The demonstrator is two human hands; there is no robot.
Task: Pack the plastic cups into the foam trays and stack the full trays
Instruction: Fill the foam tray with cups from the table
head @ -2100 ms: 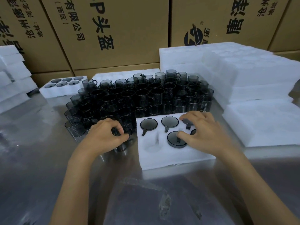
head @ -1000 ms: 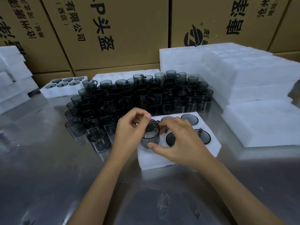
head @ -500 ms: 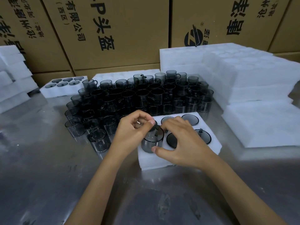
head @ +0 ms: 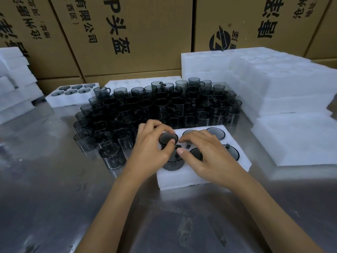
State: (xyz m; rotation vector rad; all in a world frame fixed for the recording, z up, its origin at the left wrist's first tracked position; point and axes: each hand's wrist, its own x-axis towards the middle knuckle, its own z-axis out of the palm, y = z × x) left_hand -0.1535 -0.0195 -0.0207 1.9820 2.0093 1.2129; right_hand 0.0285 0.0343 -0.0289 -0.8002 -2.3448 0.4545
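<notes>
Both my hands are on the last cup (head: pixel 172 162), upside down, going into the near-left pocket of the foam tray (head: pixel 184 177) in front of me. My left hand (head: pixel 152 152) has thumb and fingers curled round the cup's left side. My right hand (head: pixel 209 154) pinches it from the right, thumb on the front edge and fingers curled over the top. The cup sits partly down in the pocket, not flush yet by my read; its base stands higher than the others.

Progress on this tray: five cups look seated already, bottoms up: back left (head: pixel 168 138), back middle half hidden by my fingers, back right (head: pixel 216 133), near right (head: pixel 231 152), and one under my right hand. So this is the sixth and last pocket, I judge. Push it home and the tray is full.

Left to do: plenty. A big cluster of loose cups (head: pixel 160 108) stands on the metal table (head: pixel 54 198) just behind and left of the tray, dozens of them. One filled tray (head: pixel 73 94) sits far left at the back. Empty trays are piled at right (head: pixel 273 84), with a lower pile (head: pixel 300 141) nearer me, and more foam at the left edge (head: pixel 12 83). Cardboard boxes (head: pixel 127 33) line the back. I see no stack of full trays, so the stacking step is barely started as far as I can tell.
</notes>
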